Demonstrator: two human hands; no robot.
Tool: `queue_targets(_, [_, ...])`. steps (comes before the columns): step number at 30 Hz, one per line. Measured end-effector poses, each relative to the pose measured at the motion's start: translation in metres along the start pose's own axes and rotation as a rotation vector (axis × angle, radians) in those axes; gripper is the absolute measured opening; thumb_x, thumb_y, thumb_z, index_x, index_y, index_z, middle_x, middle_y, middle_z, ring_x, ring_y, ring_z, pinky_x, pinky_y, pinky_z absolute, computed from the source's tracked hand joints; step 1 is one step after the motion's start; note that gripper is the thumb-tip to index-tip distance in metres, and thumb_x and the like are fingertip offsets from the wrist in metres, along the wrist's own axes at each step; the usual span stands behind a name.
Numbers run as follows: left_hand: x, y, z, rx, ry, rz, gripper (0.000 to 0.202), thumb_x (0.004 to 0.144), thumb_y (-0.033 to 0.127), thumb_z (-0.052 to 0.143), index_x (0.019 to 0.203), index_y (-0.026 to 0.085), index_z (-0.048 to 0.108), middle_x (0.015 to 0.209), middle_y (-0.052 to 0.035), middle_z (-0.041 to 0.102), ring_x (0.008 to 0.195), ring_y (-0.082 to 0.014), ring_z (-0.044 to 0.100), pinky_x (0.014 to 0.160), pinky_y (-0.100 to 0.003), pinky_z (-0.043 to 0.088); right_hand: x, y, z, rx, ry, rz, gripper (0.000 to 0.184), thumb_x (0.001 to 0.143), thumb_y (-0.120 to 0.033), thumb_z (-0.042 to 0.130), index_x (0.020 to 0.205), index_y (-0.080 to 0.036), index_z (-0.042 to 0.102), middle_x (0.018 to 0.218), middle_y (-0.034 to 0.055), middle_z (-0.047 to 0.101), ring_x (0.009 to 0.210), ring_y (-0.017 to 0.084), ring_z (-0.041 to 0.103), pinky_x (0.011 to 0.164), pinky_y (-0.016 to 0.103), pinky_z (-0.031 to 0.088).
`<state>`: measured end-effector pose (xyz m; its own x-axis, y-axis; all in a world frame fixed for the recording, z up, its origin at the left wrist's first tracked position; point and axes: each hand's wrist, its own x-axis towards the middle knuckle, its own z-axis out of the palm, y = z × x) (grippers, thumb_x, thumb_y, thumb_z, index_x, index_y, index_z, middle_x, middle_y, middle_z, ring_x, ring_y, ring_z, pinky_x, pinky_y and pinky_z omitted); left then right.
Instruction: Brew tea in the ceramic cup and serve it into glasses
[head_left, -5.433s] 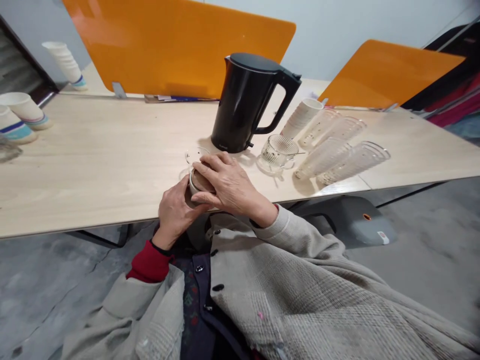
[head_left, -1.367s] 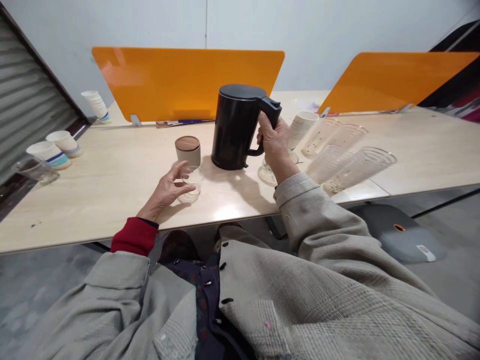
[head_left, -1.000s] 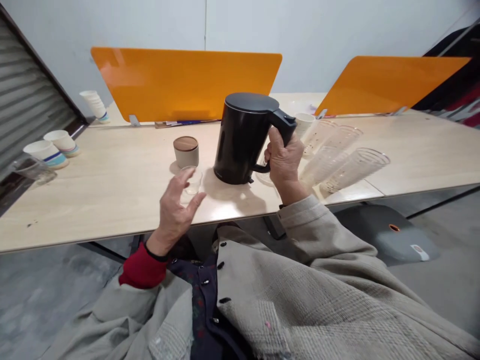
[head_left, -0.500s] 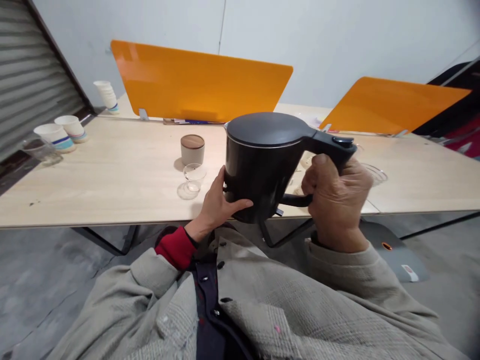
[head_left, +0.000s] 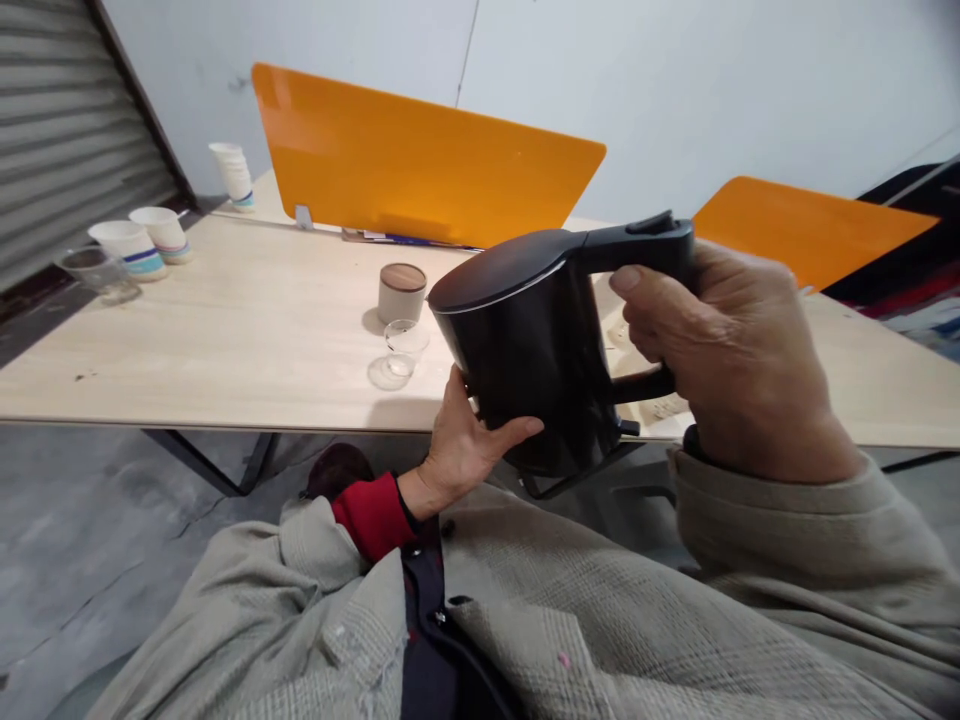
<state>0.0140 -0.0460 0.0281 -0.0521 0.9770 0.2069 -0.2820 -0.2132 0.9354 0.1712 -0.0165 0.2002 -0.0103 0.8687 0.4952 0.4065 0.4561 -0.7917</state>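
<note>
Pale wood makes up the long table [head_left: 225, 330], with a white wall and a grey shutter [head_left: 67, 120] behind it. All places are told from the black kettle [head_left: 540, 350]. It is up in the air, close to the person's chest, in front of the table's near edge, and it tips a bit to the left. The right hand [head_left: 735, 360] is closed tight around the kettle's handle. The left hand [head_left: 465, 445] is spread open and pressed flat on the kettle's lower side. Just left of the kettle, on the table, stands a small clear glass [head_left: 406, 348], and right behind that a grey jar with a brown lid [head_left: 401, 292]. Far to the left stand two paper cups with blue stripes [head_left: 146, 240] and a stack of cups [head_left: 234, 175]. Behind the kettle stands an orange screen [head_left: 420, 160]. The kettle and the right hand hide the table behind them.
</note>
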Motion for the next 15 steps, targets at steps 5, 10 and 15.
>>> queue_targets(5, [0.000, 0.001, 0.002, -0.171, -0.032, -0.001, 0.094, 0.068, 0.072, 0.099, 0.134, 0.024, 0.052, 0.144, -0.0165, 0.070, 0.130, -0.0336, 0.071, 0.107, -0.051, 0.064, 0.010, -0.006, 0.008, -0.046, -0.040, 0.014, 0.027, 0.090, -0.022, 0.077, 0.070, -0.022, 0.059, 0.052, -0.0086, 0.043, 0.047, 0.005, 0.034, 0.040, 0.020, 0.024])
queue_targets(10, [-0.001, 0.000, 0.000, -0.181, -0.012, -0.017, 0.101, 0.068, 0.074, 0.099, 0.141, 0.023, 0.051, 0.150, -0.0189, 0.067, 0.135, -0.0358, 0.070, 0.110, -0.053, 0.063, 0.016, -0.009, 0.014, -0.065, -0.087, -0.007, 0.034, 0.093, -0.019, 0.077, 0.067, -0.022, 0.054, 0.053, -0.0090, 0.040, 0.046, 0.004, 0.032, 0.039, 0.019, 0.022])
queue_targets(15, [-0.003, 0.000, 0.001, -0.185, -0.005, -0.037, 0.103, 0.067, 0.076, 0.098, 0.142, 0.023, 0.052, 0.150, -0.0199, 0.067, 0.138, -0.0382, 0.068, 0.112, -0.056, 0.063, 0.018, -0.013, 0.018, -0.095, -0.125, -0.021, 0.038, 0.097, -0.014, 0.074, 0.066, -0.022, 0.053, 0.051, -0.0089, 0.038, 0.045, 0.004, 0.031, 0.038, 0.017, 0.021])
